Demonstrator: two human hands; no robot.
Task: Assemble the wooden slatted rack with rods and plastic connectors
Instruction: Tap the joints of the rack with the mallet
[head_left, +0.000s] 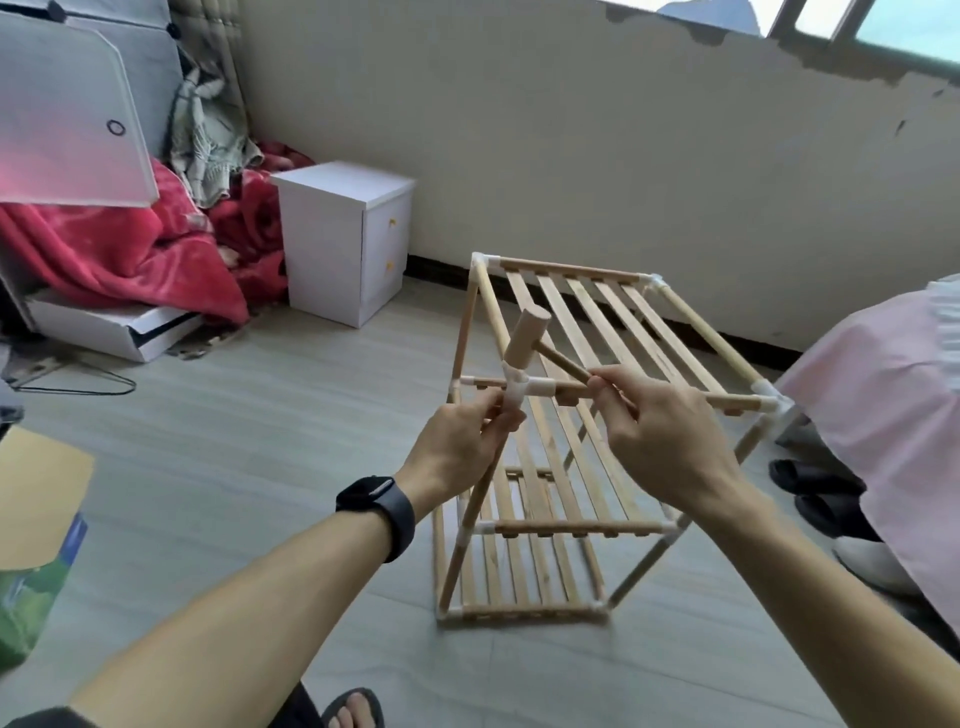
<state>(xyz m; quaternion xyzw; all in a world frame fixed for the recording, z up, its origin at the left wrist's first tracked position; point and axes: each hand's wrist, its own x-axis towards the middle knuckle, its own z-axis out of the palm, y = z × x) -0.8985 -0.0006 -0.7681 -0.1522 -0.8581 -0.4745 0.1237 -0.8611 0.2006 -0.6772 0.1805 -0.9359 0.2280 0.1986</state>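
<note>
The grey plank floor (260, 415) bore the pale wooden slatted rack (597, 322), 3 tiers high. Our left hand (457, 447) gripped its near upright rod (480, 496). Our right hand (660, 431) held the small wooden mallet (527, 338) by its handle, head just above the white plastic connector (517, 388).

— What's at your ten o'clock?
— You have a red blanket (119, 249) heaped there, a plaid cloth (208, 130) draped above it, and a frosted panel (67, 114) tilted over its left part.
— And eleven?
— Your white cabinet (345, 239) with two drawers, just beside the blanket.
— Nine o'clock?
— A wire hanger (78, 382) lies flat on the floor near a flat white box (104, 327).
— Over at your three?
— Pink fabric (883, 405) hangs there, with dark slippers (810, 478) on the floor at its edge.
</note>
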